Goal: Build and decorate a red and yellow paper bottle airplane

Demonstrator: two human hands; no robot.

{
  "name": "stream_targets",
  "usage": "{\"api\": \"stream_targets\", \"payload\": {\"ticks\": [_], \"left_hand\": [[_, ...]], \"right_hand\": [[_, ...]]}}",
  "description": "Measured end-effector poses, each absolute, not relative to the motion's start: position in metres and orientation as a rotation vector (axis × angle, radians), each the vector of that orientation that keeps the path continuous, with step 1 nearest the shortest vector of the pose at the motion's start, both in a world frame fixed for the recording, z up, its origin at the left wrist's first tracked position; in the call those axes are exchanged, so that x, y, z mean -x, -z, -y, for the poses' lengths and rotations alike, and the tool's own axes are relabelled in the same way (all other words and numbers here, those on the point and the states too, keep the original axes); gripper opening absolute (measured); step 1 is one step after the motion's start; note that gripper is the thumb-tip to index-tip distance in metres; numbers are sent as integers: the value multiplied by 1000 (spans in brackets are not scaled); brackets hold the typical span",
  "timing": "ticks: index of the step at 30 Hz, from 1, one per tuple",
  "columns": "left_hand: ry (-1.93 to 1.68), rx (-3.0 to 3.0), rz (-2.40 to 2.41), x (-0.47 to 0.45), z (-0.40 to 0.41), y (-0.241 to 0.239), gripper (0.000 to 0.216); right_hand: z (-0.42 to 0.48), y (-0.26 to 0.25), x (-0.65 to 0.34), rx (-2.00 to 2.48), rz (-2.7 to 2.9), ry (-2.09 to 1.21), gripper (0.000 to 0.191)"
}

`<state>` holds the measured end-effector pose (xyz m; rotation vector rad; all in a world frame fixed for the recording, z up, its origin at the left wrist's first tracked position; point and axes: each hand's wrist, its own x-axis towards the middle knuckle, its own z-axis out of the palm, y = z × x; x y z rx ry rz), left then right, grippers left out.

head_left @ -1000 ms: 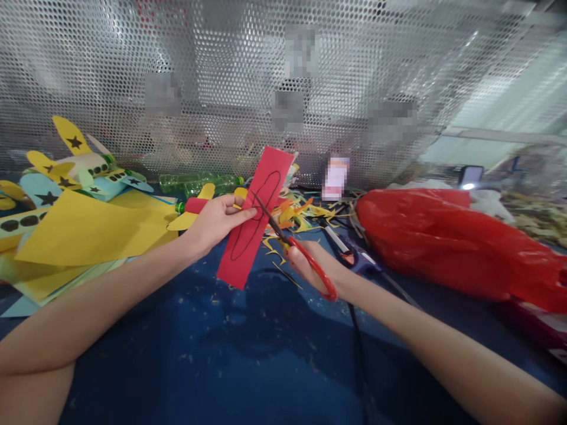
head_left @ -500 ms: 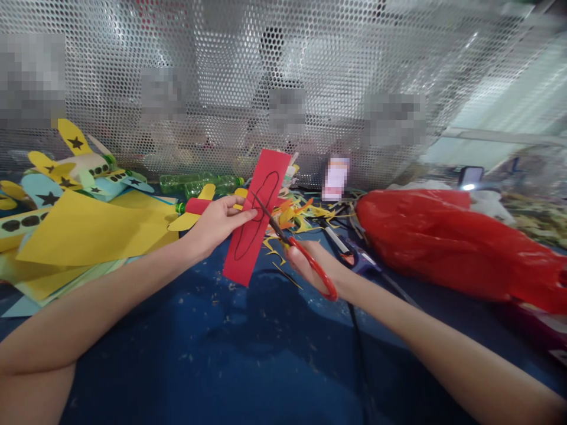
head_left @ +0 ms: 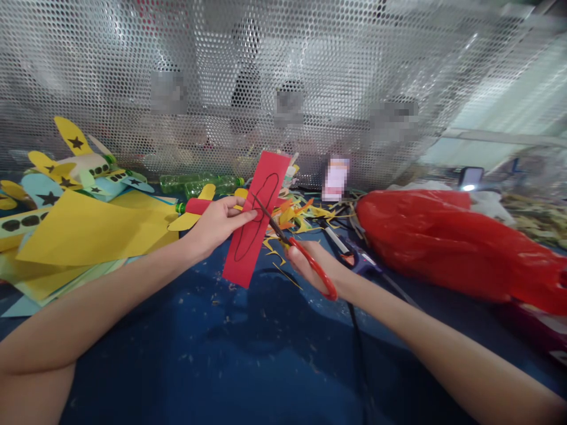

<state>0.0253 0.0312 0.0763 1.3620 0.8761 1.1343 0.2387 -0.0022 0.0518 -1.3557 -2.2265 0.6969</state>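
Note:
My left hand [head_left: 217, 223] pinches the left edge of a red paper strip [head_left: 254, 224] that has a long black oval outline drawn on it. The strip is held upright and tilted over the blue table [head_left: 248, 348]. In my right hand [head_left: 310, 268] are red-handled scissors [head_left: 295, 245], gripped by the loops. Their dark blades reach up and left into the strip's right side, near the drawn outline.
Yellow paper sheets [head_left: 88, 233] and paper-and-bottle airplanes [head_left: 75, 165] lie at the left. Green plastic bottles [head_left: 199, 183] and coloured paper scraps [head_left: 292, 215] sit behind the strip. A red plastic bag [head_left: 447, 242] fills the right. A perforated metal screen [head_left: 283, 77] walls off the back.
The red strip has shifted very slightly in my left hand; the scissors stay at almost the same spot on it.

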Motion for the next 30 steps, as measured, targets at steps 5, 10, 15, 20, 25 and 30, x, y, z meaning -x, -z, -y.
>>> {"api": "stream_targets", "payload": {"ticks": [5, 10, 15, 20, 25, 30], "left_hand": [[-1146, -1362, -863, -25, -31, -76, 17], [-1137, -1372, -871, -24, -31, -77, 19], [-1140, -1374, -872, -25, -31, -78, 20], [-1141, -1353, -848, -27, -28, -77, 20], [-1075, -1331, -761, -30, -23, -73, 23], [-1040, -1259, -769, -29, -26, -69, 24]], "right_hand": [[2, -53, -238, 1396, 2231, -661, 77], [2, -55, -238, 1404, 2234, -642, 76], [4, -53, -239, 1304, 2217, -695, 71], [4, -48, -242, 1156, 2239, -782, 64], [0, -37, -246, 1135, 2210, -922, 65], [0, -37, -246, 1075, 2174, -1063, 65]]}}
